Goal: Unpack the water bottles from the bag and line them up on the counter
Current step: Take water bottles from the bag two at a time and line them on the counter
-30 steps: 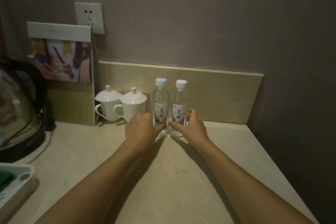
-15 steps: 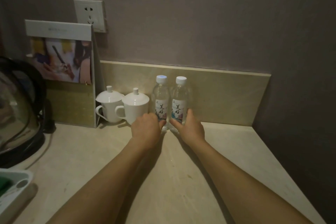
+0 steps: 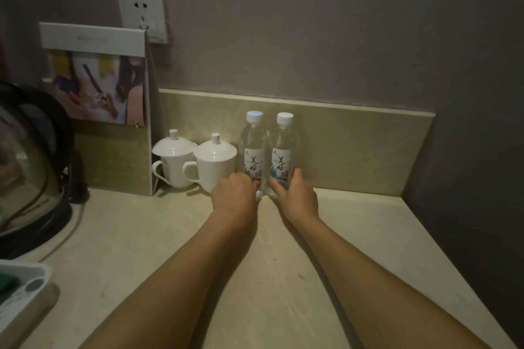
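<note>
Both hands grip low; the left hand [image 3: 233,193] curls round the base of the left bottle [image 3: 253,150], and the right hand [image 3: 296,195] wraps the base of the right bottle [image 3: 282,151] with its thumb across the front and a finger showing up the far side of the label; how tightly either one squeezes I cannot tell, since the light is dim and the knuckles hide most of the fingers.

Each bottle stands upright with its cap on, side by side and seemingly touching, at twelve o'clock from the person, close against the low tiled backsplash [image 3: 354,144] at the rear of the counter [image 3: 198,249]. At nine o'clock from the bottles sit two lidded white cups [image 3: 215,163], the nearer one just beside the left bottle and the left knuckles; further on toward ten o'clock stands a folded card [image 3: 96,76], with a wall socket [image 3: 141,15] above it; a glass kettle [image 3: 28,156] fills the far nine o'clock edge. No bag is in view.

As I judge it, the pair is already in line and only letting go remains; the risks are small ones; a left hand drawn back carelessly could knock the near cup or its loose lid, and fingers dragging off the labels could tip a light, narrow bottle into its neighbour or skew the row.
</note>
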A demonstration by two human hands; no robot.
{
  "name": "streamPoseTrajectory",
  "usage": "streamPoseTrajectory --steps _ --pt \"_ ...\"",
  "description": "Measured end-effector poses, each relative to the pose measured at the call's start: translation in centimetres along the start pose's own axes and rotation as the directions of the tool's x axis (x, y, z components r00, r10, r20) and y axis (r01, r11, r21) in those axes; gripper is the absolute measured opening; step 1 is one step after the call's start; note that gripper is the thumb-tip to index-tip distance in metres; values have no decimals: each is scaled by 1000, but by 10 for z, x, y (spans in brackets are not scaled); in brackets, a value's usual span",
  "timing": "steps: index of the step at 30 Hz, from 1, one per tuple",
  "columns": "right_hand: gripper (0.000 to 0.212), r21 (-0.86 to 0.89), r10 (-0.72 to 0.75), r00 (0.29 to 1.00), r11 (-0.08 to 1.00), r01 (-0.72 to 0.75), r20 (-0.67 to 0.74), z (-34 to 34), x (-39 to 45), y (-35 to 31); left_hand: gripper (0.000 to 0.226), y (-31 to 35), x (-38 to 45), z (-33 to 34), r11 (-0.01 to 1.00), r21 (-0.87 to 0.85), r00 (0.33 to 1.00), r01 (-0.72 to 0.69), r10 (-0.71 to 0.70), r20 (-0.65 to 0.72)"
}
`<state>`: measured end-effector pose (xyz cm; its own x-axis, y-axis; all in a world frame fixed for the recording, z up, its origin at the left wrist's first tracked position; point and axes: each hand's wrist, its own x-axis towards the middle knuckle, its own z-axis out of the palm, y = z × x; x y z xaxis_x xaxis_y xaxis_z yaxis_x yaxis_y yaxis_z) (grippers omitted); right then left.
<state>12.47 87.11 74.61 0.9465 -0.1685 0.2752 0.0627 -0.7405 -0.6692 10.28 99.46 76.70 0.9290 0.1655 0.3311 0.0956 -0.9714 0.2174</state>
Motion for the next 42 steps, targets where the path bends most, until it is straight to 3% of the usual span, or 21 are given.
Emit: streamPoseTrajectory --steps 11,16,42 --pt "55 -119 -65 998 991 63 -10 8 -2 3 29 2 5 -1 996 80 999 -31 28 45" --pt "50 -47 -40 999 998 39 -24 7 -2 6 29 3 3 -4 991 114 997 -63 59 45" --pt "42 -131 -61 997 990 54 -48 9 -5 5 28 2 3 11 998 56 997 -35 32 64"
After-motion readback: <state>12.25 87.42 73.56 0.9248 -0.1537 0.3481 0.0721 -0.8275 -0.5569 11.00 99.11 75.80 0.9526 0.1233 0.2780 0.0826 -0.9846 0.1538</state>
